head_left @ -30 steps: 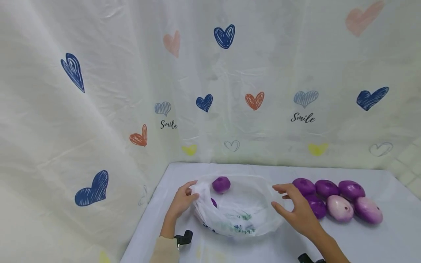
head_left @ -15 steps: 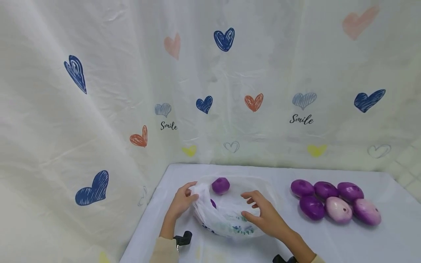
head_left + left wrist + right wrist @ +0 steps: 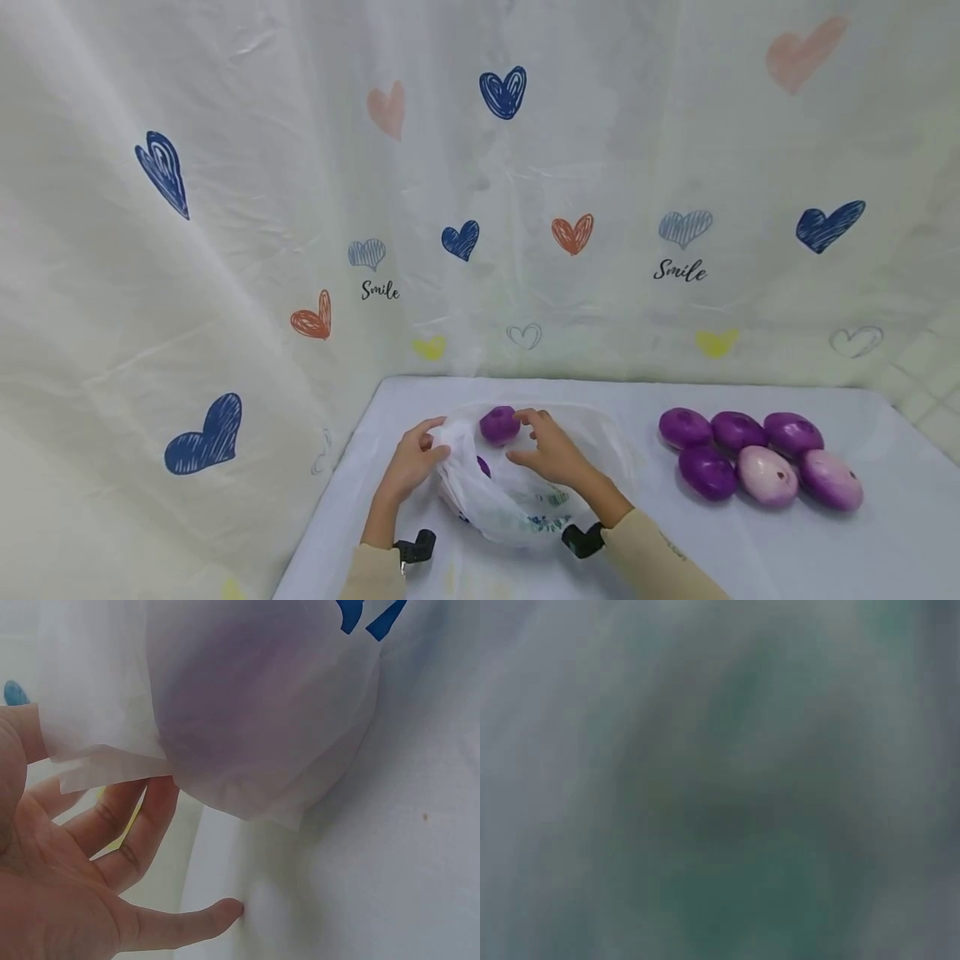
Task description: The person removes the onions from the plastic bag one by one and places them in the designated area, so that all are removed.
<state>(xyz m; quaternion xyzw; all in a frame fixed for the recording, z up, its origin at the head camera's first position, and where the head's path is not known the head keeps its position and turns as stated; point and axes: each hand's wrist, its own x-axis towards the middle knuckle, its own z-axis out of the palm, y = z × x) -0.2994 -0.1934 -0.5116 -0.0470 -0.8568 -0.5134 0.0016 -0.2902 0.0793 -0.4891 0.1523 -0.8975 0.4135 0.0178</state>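
A white plastic bag (image 3: 517, 508) with green and blue print lies with its mouth spread on the table. My left hand (image 3: 411, 460) pinches the bag's left edge; in the left wrist view, thin plastic passes between the thumb and fingers of that hand (image 3: 82, 862). A red onion (image 3: 498, 427) sits inside at the back left, and part of another red onion (image 3: 483, 467) shows below it. Over the bag's opening, my right hand (image 3: 555, 454) has thumb and fingers apart, with a fingertip right at the back onion's right side. The right wrist view is only a grey-green blur.
Several red onions (image 3: 707, 473), two of them paler, lie grouped on the white table (image 3: 757, 554) to the right of the bag. A white curtain (image 3: 615, 150) printed with hearts hangs behind the table and along its left side.
My right hand has moved left from the bag's right edge, across the opening, to the onion inside. The left hand keeps its hold on the bag's left edge.
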